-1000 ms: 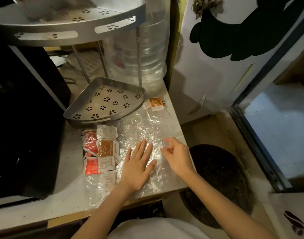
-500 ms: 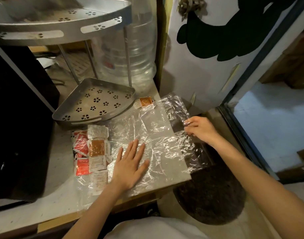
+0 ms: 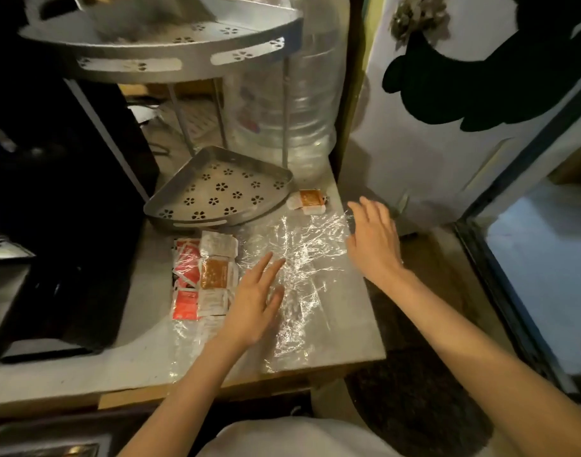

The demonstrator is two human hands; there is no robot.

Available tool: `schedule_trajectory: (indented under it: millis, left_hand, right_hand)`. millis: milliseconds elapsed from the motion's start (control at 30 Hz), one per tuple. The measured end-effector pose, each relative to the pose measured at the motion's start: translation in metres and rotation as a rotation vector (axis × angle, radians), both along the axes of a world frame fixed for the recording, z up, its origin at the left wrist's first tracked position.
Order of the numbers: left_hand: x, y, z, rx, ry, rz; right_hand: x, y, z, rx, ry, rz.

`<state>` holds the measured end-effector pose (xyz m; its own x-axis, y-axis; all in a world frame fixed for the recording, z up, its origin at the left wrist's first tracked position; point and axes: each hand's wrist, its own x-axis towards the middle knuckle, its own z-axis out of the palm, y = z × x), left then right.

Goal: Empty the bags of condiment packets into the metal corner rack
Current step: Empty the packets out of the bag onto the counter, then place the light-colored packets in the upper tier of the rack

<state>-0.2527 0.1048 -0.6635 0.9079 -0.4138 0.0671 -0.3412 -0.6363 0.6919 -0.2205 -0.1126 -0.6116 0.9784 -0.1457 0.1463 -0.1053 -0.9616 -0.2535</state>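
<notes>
A clear plastic bag [image 3: 305, 258] lies flat on the grey counter [image 3: 124, 364]. Several red, orange and white condiment packets [image 3: 203, 278] sit inside its left end. My left hand [image 3: 256, 298] presses flat on the bag just right of the packets, fingers spread. My right hand [image 3: 375, 239] hovers open at the bag's right edge by the counter's corner; contact with the plastic is unclear. The metal corner rack's lower tray [image 3: 223, 189] stands just behind the bag with nothing in it; its upper tier [image 3: 170, 51] is overhead. One orange packet [image 3: 310, 200] lies loose right of the tray.
A big clear water jug [image 3: 295, 103] stands behind the rack. A black appliance [image 3: 51, 192] fills the left. A white door with a dark shape [image 3: 447, 94] is at right, and a dark round mat [image 3: 421, 390] lies on the floor below the counter's edge.
My right hand had pulled the bag's right end out past the counter; now the bag lies back flat on the counter and that hand is open above its right edge. Left hand stayed.
</notes>
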Motion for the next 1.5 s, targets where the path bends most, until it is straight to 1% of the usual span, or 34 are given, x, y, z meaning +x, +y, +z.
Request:
schedule_trajectory:
  millis: [33, 100, 167, 200, 300, 400, 533, 667, 800, 833, 867, 967, 1033, 1100, 1133, 1233, 1333, 1433, 1500]
  left_hand:
    - [-0.001, 0.004, 0.004, 0.009, -0.037, 0.048]
    - [-0.004, 0.016, 0.008, 0.056, -0.125, 0.177]
    - [-0.008, 0.032, 0.006, 0.118, -0.191, 0.325]
    - [-0.012, 0.039, 0.004, 0.150, -0.195, 0.400]
    - [-0.024, 0.056, -0.001, 0.238, -0.119, 0.575]
    - [-0.033, 0.066, -0.010, 0.260, -0.018, 0.659]
    - [-0.037, 0.068, -0.017, 0.334, 0.070, 0.711]
    - [-0.036, 0.064, -0.015, 0.318, 0.123, 0.703]
    - [-0.030, 0.061, -0.012, 0.319, 0.149, 0.689]
    - [-0.028, 0.061, -0.011, 0.320, 0.150, 0.676]
    - [-0.027, 0.060, -0.010, 0.316, 0.149, 0.661]
    - [-0.025, 0.058, -0.007, 0.307, 0.109, 0.612]
    - [-0.023, 0.058, -0.004, 0.292, 0.092, 0.569]
    - [-0.015, 0.061, 0.004, 0.204, 0.157, 0.516]
    - [-0.009, 0.064, 0.009, 0.130, 0.222, 0.485]
    - [0.011, 0.079, 0.025, -0.140, 0.488, 0.406]
    - [0.034, 0.099, 0.041, -0.403, 0.716, 0.230]
    - [0.058, 0.111, 0.055, -0.470, 0.842, 0.087]
    - [0.069, 0.113, 0.062, -0.595, 0.903, 0.064]
  right_hand:
    - [0.005, 0.011, 0.004, -0.004, -0.021, 0.077]
    - [0.017, 0.035, 0.008, 0.052, 0.001, 0.235]
    - [0.029, 0.060, 0.010, 0.155, 0.091, 0.358]
    - [0.035, 0.071, 0.009, 0.194, 0.142, 0.413]
    - [0.052, 0.101, 0.002, 0.218, 0.271, 0.549]
    - [0.064, 0.124, -0.005, 0.233, 0.379, 0.637]
    - [0.071, 0.143, -0.018, 0.223, 0.443, 0.713]
    - [0.079, 0.149, -0.031, 0.207, 0.448, 0.670]
    - [0.084, 0.147, -0.028, 0.134, 0.417, 0.646]
    - [0.085, 0.147, -0.027, 0.132, 0.435, 0.637]
    - [0.087, 0.145, -0.026, 0.155, 0.474, 0.627]
    - [0.095, 0.135, -0.023, 0.307, 0.685, 0.573]
    - [0.098, 0.127, -0.021, 0.325, 0.748, 0.555]
    - [0.099, 0.120, -0.018, 0.354, 0.748, 0.541]
    - [0.099, 0.117, -0.017, 0.367, 0.750, 0.539]
    - [0.102, 0.104, -0.011, 0.465, 0.795, 0.492]
    - [0.101, 0.089, 0.001, 0.668, 0.847, 0.404]
    - [0.093, 0.078, 0.013, 0.864, 0.851, 0.328]
    - [0.090, 0.071, 0.020, 0.972, 0.806, 0.261]
